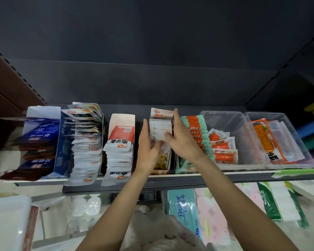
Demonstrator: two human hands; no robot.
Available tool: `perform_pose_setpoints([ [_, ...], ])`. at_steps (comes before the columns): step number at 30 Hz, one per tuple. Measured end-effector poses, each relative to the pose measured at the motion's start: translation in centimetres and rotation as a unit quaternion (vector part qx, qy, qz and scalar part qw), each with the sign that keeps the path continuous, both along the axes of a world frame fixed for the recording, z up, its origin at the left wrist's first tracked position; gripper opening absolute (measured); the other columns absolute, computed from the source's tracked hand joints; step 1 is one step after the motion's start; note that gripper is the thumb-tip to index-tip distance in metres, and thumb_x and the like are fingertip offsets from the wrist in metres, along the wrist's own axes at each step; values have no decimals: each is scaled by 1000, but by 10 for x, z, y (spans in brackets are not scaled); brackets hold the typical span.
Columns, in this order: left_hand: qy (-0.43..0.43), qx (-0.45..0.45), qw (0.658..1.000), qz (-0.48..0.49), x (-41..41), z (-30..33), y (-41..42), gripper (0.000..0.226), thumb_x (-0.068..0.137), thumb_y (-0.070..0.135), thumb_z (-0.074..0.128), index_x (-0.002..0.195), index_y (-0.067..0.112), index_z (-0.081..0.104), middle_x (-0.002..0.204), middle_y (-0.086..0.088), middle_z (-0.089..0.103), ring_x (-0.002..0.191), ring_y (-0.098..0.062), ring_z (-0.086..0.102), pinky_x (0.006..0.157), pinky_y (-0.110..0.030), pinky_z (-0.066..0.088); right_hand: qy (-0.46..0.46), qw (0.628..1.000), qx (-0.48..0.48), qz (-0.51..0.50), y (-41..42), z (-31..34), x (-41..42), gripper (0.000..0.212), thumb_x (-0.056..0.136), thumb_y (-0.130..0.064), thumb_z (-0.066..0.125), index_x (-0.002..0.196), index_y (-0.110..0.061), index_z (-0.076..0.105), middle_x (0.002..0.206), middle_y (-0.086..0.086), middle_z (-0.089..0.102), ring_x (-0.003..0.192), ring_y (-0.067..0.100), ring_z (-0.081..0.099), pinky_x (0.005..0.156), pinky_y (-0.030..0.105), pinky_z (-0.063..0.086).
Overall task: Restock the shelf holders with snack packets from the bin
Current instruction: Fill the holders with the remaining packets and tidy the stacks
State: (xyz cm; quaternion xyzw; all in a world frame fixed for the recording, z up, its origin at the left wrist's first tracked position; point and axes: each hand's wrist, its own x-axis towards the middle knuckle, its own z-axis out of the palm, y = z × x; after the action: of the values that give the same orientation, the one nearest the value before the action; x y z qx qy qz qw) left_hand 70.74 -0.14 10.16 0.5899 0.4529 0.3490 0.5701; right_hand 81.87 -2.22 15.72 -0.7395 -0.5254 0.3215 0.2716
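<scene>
Both hands work the pale peach cardboard holder (160,140) at centre. The left hand (149,144) lies straight-fingered against its 9 o'clock side; the right hand (181,136) pinches the cream snack packets (159,127). Most holders look filled; the clear plastic tubs (243,124) at 3 o'clock stay sparse. The bin is unseen.

From my head camera the view bends hard: the shelf edge (170,180) bows and the corners stretch outward. The upper half sits dim, dark grey panels fading into shadow. Light falls from above and behind me, brightest on the white packets (87,142) and my forearms. Glare streaks the tissue pack (184,211) below. The lower left corner is washed out and smeared with blur.
</scene>
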Motion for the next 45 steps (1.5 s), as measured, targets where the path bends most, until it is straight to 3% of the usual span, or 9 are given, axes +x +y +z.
perform_pose_setpoints([
  [3,18,8,1000,19,2,4,4,74,92,6,54,151,20,13,157,7,18,142,-3,15,119,-30,17,-161,983,94,-1,9,14,12,58,98,-11,45,150,-16,19,156,8,20,137,21,35,106,23,31],
  [7,51,51,997,18,7,8,11,70,92,9,55,151,20,18,155,3,26,141,-8,23,118,-37,23,-326,933,132,82,40,17,28,35,93,-7,51,126,-20,56,123,3,60,107,25,59,83,38,49],
  [9,61,61,996,11,8,6,11,70,92,9,55,151,18,19,154,1,27,141,-11,25,116,-42,26,-386,909,110,111,53,15,32,28,90,-5,52,110,-23,62,101,-1,67,91,25,64,69,34,47],
  [13,73,88,993,18,6,2,6,70,90,8,58,149,16,22,153,-2,30,141,-13,26,116,-42,26,-443,879,95,151,67,13,33,28,89,-6,52,108,-24,62,99,-3,68,85,26,65,61,30,37],
  [25,67,95,993,16,6,2,-2,70,88,4,58,148,23,26,150,6,32,138,-5,27,115,-26,24,-424,880,83,199,67,7,44,27,86,-1,52,102,-20,65,89,1,67,80,28,64,64,35,46],
  [30,62,82,995,18,6,0,-1,71,88,2,58,148,22,25,149,11,30,137,0,25,114,-22,22,-397,890,42,220,66,-2,43,27,93,-9,51,111,-21,67,105,0,69,96,25,65,72,33,49],
  [36,56,65,996,0,8,3,2,77,86,2,60,150,20,20,152,8,26,138,2,18,114,-19,16,-306,934,123,138,52,17,48,32,98,-23,48,129,-23,58,123,-1,63,107,21,62,86,40,51],
  [42,64,51,997,-13,16,5,21,86,78,7,56,152,20,14,151,-3,31,139,-12,28,116,-38,28,-323,932,83,142,50,4,47,29,92,-23,59,121,-26,60,119,-4,62,104,21,60,81,37,49],
  [45,88,40,995,-4,19,3,23,85,85,-2,52,152,20,4,159,-1,14,145,-13,13,119,-39,19,-309,941,95,101,66,-2,46,19,89,-14,61,106,-22,61,100,-3,65,91,21,62,74,35,50],
])
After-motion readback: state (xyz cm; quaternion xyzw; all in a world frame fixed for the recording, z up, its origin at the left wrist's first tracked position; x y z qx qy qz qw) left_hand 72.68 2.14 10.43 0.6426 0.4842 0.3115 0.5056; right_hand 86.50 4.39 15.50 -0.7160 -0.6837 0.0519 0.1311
